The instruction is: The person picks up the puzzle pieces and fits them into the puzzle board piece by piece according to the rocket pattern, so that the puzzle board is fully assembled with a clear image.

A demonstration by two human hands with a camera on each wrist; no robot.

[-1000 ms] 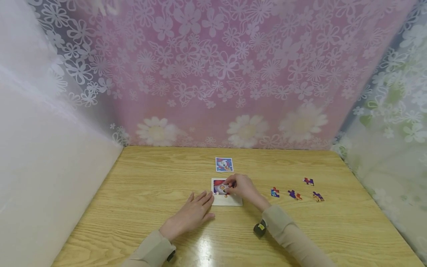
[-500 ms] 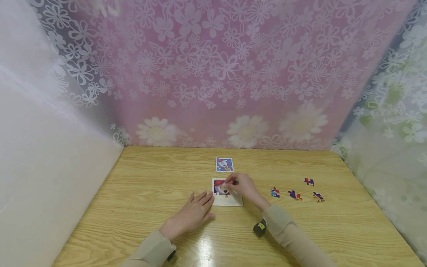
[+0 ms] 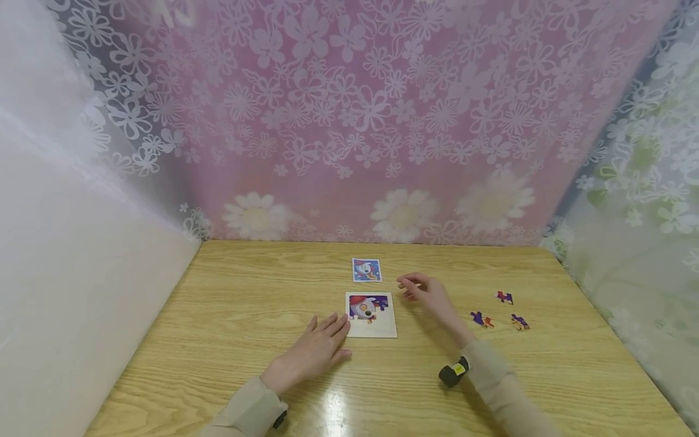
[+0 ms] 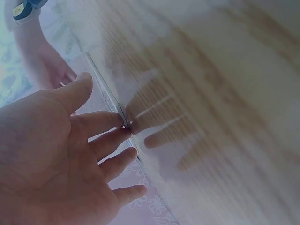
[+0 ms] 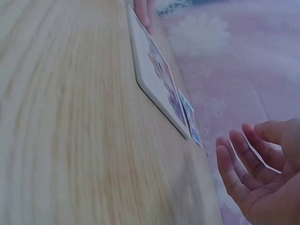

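A white square puzzle tray (image 3: 373,329) lies mid-table, its upper part filled with joined jigsaw pieces showing a white dog in a red hat. My left hand (image 3: 317,349) rests flat on the wood, fingers spread, with fingertips (image 4: 123,121) right at the tray's left edge. To the right of the tray hovers my right hand (image 3: 431,298), its fingers loosely bent and nothing held between them, as the right wrist view also shows. Beyond the tray is a small picture card (image 3: 366,270) with the same dog.
Three loose jigsaw pieces lie to the right: a red-purple piece (image 3: 505,297), a purple-orange piece (image 3: 482,319) and another dark piece (image 3: 520,322). A flowered pink cloth (image 3: 327,152) hangs behind the wooden table (image 3: 246,291), with pale walls at both sides.
My right hand has let go of a piece at the upper right of the picture and moved right, off the tray. It now covers the nearest loose piece. My left hand stays put.
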